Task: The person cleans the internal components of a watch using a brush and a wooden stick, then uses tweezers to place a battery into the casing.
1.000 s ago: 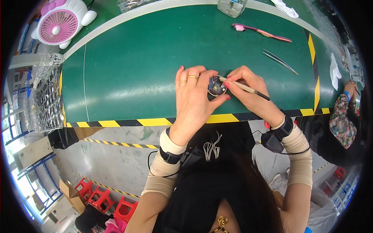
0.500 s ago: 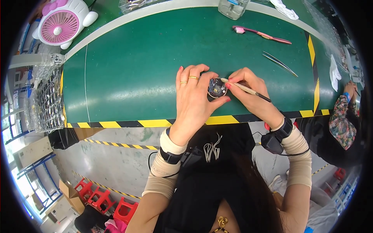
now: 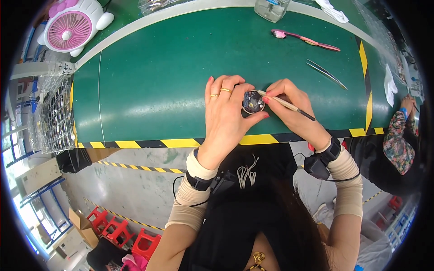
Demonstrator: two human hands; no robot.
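Observation:
Between the thumb and fingers of my left hand [image 3: 226, 106] is a small round black device [image 3: 252, 102] with a circuit board showing on its face. My right hand [image 3: 291, 106] is closed around a thin wooden stick [image 3: 287, 104] with a dark rear end, held like a pen. Its pale tip meets the upper right rim of the device; whether it presses there I cannot tell. Both hands are just above the green mat [image 3: 158, 81], close to its near edge. Beyond my right hand lie metal tweezers [image 3: 326, 74] and a pink toothbrush [image 3: 305, 39].
A clear jar [image 3: 272, 9] stands at the far edge. At the far left is a pink and white fan [image 3: 70, 29]; stacked clear plastic trays [image 3: 54, 110] are below it. White cloths [image 3: 389, 86] lie on the right, near another person's hand [image 3: 408, 104]. Red stools [image 3: 118, 231] stand on the floor.

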